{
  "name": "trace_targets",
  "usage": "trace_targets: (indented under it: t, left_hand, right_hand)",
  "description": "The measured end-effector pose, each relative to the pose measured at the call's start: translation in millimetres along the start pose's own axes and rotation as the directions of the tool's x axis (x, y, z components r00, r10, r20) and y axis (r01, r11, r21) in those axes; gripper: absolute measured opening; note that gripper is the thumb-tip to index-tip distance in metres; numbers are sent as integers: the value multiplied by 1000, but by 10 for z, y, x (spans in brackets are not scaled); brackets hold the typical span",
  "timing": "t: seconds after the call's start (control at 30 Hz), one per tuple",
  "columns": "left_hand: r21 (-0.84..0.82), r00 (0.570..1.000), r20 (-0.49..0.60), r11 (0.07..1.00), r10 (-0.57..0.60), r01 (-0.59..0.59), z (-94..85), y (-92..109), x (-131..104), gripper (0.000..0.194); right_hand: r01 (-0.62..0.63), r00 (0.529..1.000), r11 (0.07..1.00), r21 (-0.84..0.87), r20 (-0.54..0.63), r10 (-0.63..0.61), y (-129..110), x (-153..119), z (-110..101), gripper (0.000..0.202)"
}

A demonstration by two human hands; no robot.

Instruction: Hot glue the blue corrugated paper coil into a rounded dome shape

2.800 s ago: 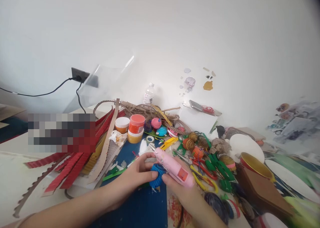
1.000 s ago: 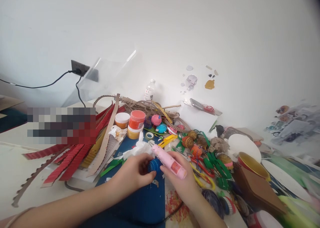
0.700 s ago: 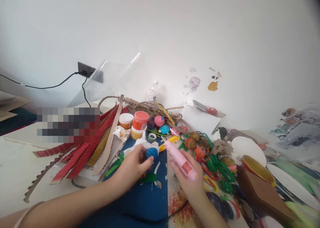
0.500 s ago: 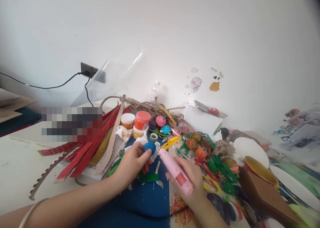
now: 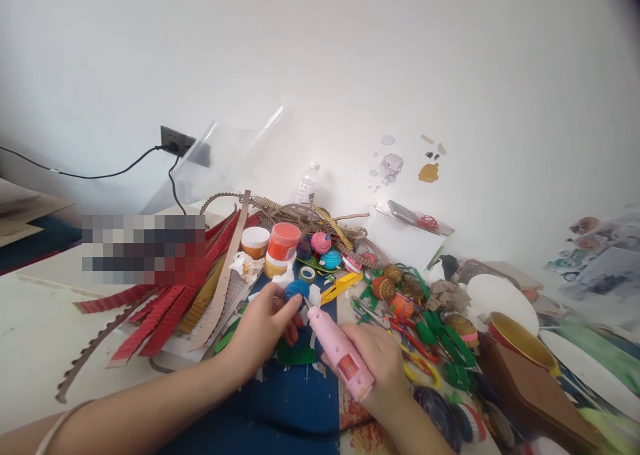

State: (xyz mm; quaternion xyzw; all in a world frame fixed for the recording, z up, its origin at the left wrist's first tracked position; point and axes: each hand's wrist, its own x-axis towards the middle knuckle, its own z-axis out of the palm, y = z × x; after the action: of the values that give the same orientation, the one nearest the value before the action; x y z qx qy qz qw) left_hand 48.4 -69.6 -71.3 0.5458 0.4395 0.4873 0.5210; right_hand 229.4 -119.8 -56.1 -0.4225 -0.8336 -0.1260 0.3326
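Note:
Between the thumb and fingers of my left hand is a small blue ball of ridged texture. My right hand is wrapped round a pink pen-like tool with a metal tip. That tip points up and left and meets the lower right side of the ball, or lies very close to it. Below the hands, green strips and white scraps lie on a blue mat. A roll of tape sits just behind the ball.
Red corrugated strips lie to the left. Paint jars and a bottle stand behind. On the right are scissors, orange balls, a yellow bowl and a brown box. A black cable crosses the front.
My right hand has moved the pink tool slightly left, bringing its tip up to the blue ball. My left hand and the ball have shifted a little left and up.

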Motion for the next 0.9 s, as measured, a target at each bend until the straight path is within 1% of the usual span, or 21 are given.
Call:
trace_targets:
  t: [0.07, 0.13, 0.2, 0.27, 0.3, 0.37, 0.43, 0.5, 0.63, 0.77, 0.9]
  left_hand:
    - [-7, 1000, 1, 1000, -22, 22, -3, -62, 41, 29]
    - [13, 997, 15, 997, -72, 72, -11, -120, 76, 29]
    - [123, 996, 34, 989, -83, 78, -21, -141, 85, 30]
    - [280, 997, 74, 960, -7, -14, -25, -109, 58, 31]
    - [344, 993, 111, 935, 51, -87, -24, -77, 32, 31]
    - [419, 970, 206, 884, 131, -208, -13, -6, -27, 27]
    - [456, 943, 287, 841, 169, -290, 3, 43, -80, 21]
    - [464, 929, 325, 827, 175, -318, 15, 52, -113, 20]
    - [399, 924, 352, 869, 150, -293, 25, -5, -124, 24]
    - [278, 918, 376, 929, 129, -245, 35, -43, -108, 27]
    - [251, 917, 378, 940, 125, -232, 38, -25, -114, 28]
  right_hand:
    - [21, 999, 1000, -11, -33, -21, 13, -14, 9, 18]
    - [13, 996, 1000, 4, -86, -13, 31, -31, 14, 17]
    - [-42, 987, 998, 43, -156, 48, 47, -40, 16, 18]
    - [-132, 972, 986, 98, -180, 148, 52, -34, 18, 19]
    - [-173, 967, 976, 134, -167, 194, 49, -24, 21, 19]
    - [-228, 963, 950, 214, -93, 252, 32, 2, 30, 20]
    - [-244, 965, 927, 284, -20, 260, 6, 22, 45, 21]
    - [-253, 966, 908, 335, 36, 256, -15, 22, 65, 20]
    - [-296, 955, 876, 380, 99, 279, -17, -21, 97, 22]
    - [-337, 941, 851, 403, 120, 316, 1, -48, 101, 26]
    - [-416, 908, 813, 408, 134, 397, 4, -42, 97, 25]
